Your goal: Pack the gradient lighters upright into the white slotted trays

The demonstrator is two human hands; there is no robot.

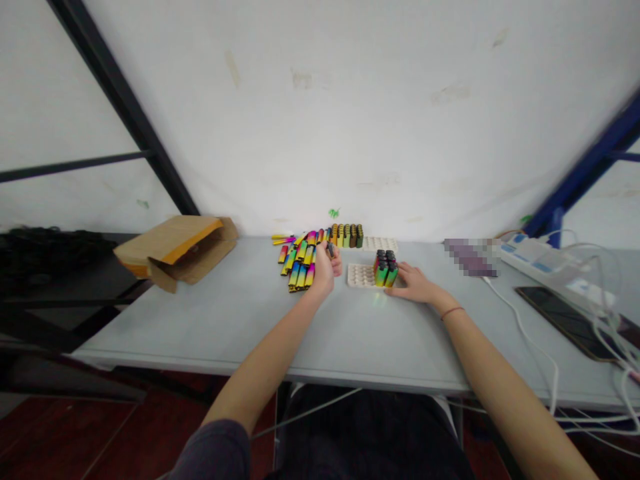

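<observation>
Left hand curled around a lighter; right hand, loosely open, touching upright lighters in a white tray.

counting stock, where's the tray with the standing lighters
In the head view, the white tray sits on the table just left of the right hand, with the loose lighters beyond the left hand.

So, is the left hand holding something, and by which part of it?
Yes: the left hand grips a lighter around its body; only its dark top end shows.
</observation>
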